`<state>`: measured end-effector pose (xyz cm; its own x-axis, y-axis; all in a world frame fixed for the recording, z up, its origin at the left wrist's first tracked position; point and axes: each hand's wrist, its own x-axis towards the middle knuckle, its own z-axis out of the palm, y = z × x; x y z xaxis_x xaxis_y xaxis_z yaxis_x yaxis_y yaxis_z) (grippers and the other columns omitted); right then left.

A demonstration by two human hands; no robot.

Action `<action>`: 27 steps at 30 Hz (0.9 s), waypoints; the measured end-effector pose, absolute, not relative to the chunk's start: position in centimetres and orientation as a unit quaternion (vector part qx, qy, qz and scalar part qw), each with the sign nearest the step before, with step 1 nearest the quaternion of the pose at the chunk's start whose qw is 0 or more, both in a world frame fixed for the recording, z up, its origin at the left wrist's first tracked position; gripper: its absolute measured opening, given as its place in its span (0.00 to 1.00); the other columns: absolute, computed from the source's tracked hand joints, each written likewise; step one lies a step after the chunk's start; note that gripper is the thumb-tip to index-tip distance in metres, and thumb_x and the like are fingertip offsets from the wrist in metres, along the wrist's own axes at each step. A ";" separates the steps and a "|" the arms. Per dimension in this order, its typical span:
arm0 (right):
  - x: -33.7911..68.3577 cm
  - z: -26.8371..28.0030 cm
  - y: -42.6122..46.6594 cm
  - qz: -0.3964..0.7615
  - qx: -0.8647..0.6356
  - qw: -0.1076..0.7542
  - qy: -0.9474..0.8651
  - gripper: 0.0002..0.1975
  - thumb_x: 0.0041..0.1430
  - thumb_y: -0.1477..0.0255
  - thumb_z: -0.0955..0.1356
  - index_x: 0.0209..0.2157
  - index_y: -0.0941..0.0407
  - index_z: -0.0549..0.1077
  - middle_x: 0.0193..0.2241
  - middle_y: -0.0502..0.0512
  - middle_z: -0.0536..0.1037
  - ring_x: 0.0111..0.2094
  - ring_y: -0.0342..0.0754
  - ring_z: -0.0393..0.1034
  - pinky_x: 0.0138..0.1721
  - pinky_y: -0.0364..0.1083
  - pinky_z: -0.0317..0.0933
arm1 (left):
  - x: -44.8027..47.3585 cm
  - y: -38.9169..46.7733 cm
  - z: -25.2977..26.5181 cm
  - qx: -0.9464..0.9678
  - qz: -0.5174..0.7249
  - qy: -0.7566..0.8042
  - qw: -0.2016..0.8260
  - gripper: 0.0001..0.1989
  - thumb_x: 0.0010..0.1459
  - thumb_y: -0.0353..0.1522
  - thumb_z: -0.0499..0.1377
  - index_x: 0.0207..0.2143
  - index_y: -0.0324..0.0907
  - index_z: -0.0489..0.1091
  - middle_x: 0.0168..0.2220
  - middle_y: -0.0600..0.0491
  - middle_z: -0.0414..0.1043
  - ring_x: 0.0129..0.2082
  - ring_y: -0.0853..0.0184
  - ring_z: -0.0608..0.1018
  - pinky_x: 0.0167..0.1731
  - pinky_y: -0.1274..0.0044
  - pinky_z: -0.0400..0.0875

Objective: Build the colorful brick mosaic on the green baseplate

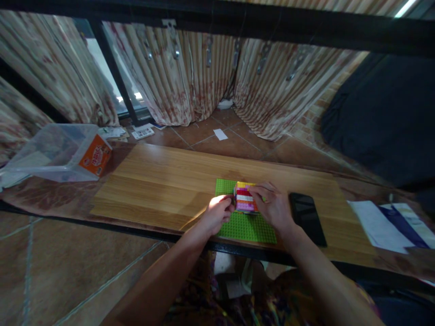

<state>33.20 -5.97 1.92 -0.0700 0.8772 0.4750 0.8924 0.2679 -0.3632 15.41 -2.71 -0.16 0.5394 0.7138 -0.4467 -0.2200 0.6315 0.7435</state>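
Note:
A block of stacked toy bricks (pixel 244 198) in yellow, red, white, orange and pink rows stands on a green studded baseplate (pixel 251 230). My left hand (pixel 219 213) is at the block's left side, its fingers curled in against the edge. From the right, my right hand (pixel 272 203) grips the block with bent fingers and thumb, which cover its right side. Whether a single loose brick is between the right fingertips cannot be made out.
The baseplate lies on a wooden board (pixel 163 181) near the table's front edge. A black phone (pixel 307 219) lies right of my right hand. Papers (pixel 380 224) are at the far right. A clear plastic bin (pixel 57 154) with an orange label stands at the left. Curtains (pixel 190 81) hang behind.

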 end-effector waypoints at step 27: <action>33.4 2.0 -7.1 0.025 -0.610 0.432 -0.664 0.11 0.62 0.69 0.62 0.39 0.54 0.75 0.35 0.54 0.79 0.36 0.49 0.72 0.40 0.49 0.65 | 13.6 -3.6 2.1 0.046 0.363 0.330 0.870 0.09 0.59 0.28 0.51 0.38 0.32 0.69 0.26 0.50 0.68 0.22 0.78 0.71 0.22 0.87 0.69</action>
